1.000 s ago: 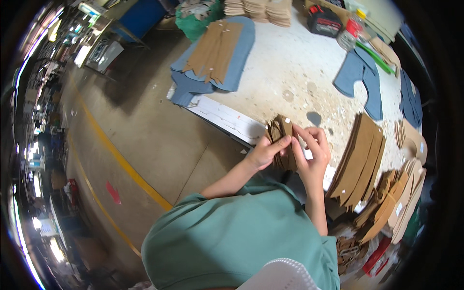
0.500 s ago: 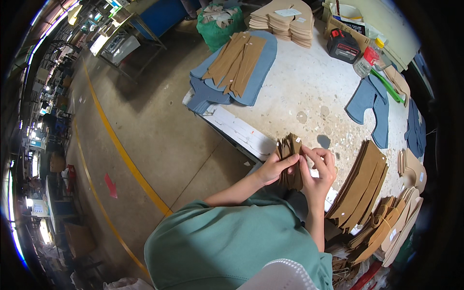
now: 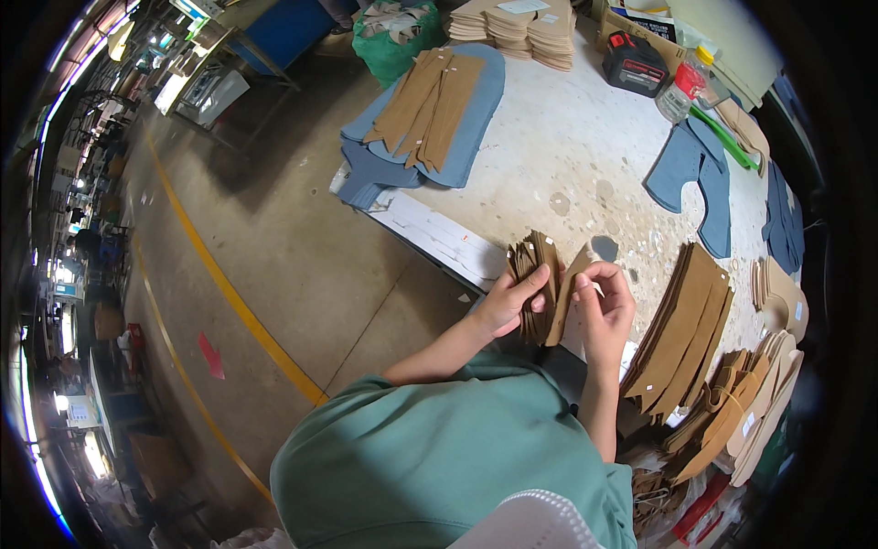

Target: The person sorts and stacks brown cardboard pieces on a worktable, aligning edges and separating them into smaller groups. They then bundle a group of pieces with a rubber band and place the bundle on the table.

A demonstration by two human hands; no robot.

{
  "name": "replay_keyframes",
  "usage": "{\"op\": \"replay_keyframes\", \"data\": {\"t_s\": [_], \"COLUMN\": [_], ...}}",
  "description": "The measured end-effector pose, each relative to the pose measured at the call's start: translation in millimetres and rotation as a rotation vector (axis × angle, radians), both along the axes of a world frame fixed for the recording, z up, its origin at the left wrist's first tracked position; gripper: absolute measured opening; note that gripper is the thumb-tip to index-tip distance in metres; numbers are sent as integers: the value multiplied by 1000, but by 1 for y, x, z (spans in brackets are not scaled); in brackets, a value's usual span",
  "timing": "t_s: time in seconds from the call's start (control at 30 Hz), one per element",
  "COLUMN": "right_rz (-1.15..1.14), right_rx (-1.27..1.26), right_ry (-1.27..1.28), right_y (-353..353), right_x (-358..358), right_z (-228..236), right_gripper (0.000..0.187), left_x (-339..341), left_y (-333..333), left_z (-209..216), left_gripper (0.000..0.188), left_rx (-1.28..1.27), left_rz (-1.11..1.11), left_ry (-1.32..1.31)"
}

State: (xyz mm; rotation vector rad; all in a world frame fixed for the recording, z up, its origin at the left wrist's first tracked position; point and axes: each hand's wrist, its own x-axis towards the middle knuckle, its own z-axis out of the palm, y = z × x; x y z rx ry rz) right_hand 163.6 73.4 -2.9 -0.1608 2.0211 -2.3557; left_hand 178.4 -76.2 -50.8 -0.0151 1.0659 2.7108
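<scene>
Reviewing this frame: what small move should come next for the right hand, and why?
Probably draw the brown strip slightly further right with the right hand: that hand already pinches it, and its upper end stands apart from the stack of brown strips in the left hand, while its lower end remains close beside the stack.

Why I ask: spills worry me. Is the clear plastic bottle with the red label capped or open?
Capped: a yellow cap sits on the neck of the clear plastic bottle. How tightly, I cannot tell.
</scene>
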Motion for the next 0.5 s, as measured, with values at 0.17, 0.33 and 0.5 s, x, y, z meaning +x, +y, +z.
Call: {"op": "replay_keyframes", "data": {"t_s": [0.17,0.33,0.5], "right_rz": [-29,-74,-182], "right_rx": [-53,467,729], "right_ry": [-100,-68,191], "right_y": [15,8,0], "right_x": [-9,-13,-7], "right_z": [-2,-25,-34], "right_gripper": [8,8,9], "left_x": [4,15,21], "left_y": [-10,-43,-44], "left_z": [5,12,18], "left_gripper": [29,33,31], "left_rx": [-89,-127,-160], "left_rz": [-29,-89,-133], "left_ry": [52,52,69]}}
